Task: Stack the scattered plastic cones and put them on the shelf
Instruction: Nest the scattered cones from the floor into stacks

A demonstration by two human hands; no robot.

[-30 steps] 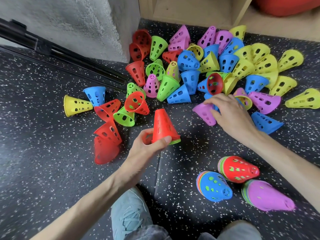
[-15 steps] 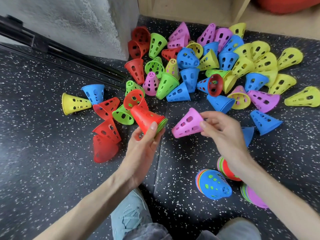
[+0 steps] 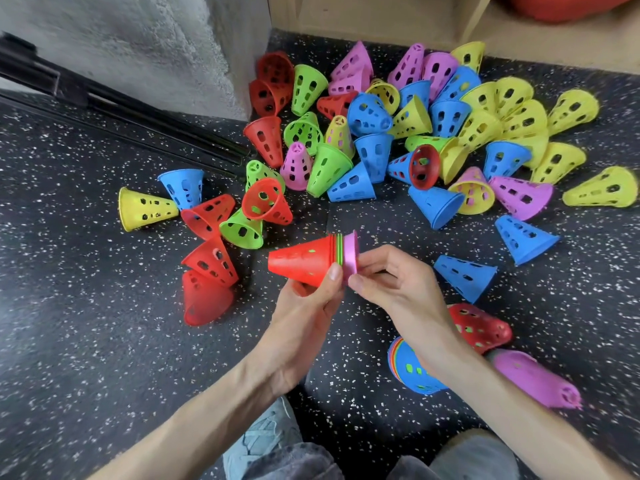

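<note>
1. Scattered cones [image 3: 408, 140] lie loose across the speckled floor [image 3: 86, 306].
2. Left hand [image 3: 304, 306] grips the red-topped stack [image 3: 304, 259], held sideways above the floor.
3. Right hand [image 3: 398, 289] pinches the pink cone [image 3: 350, 258] at the stack's base.
4. Three finished stacks [image 3: 481, 327] lie rightward.

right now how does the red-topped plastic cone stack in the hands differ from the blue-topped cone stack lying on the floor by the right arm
The red-topped plastic cone stack is held off the floor, gripped by the left hand, while the right hand pinches a pink cone at its base; the blue-topped cone stack lies untouched on the speckled floor. The red-topped stack points left; the blue-topped one is partly hidden behind the right arm. Both are nested perforated cones lying sideways, with multicoloured rims.
</note>
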